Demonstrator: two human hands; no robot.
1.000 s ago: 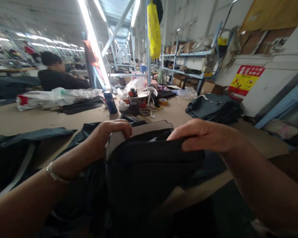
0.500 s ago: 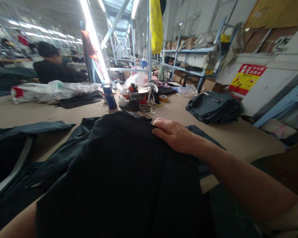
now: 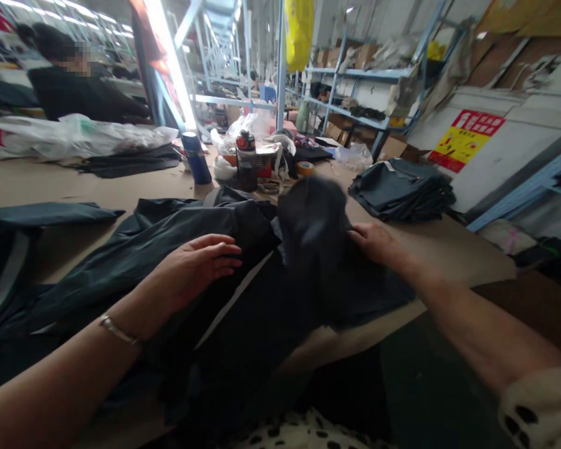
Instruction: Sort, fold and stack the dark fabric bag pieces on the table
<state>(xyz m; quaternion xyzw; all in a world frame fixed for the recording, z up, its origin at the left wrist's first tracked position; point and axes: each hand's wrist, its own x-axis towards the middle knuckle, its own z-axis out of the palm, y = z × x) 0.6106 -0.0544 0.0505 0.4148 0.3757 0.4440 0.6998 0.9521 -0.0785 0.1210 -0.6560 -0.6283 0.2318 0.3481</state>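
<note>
Our right grip pinches the edge of a dark cloth piece, blurred and bunched up above the bench. Our left grip, loosely spread, sits over dark fabric; we cannot tell whether they touch.

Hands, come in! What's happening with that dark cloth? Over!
Right hand pinching dark cloth, which looks blurred. Left hand open, apparently holding nothing. Heaped fabric near left hand; bottle beyond both.
</note>
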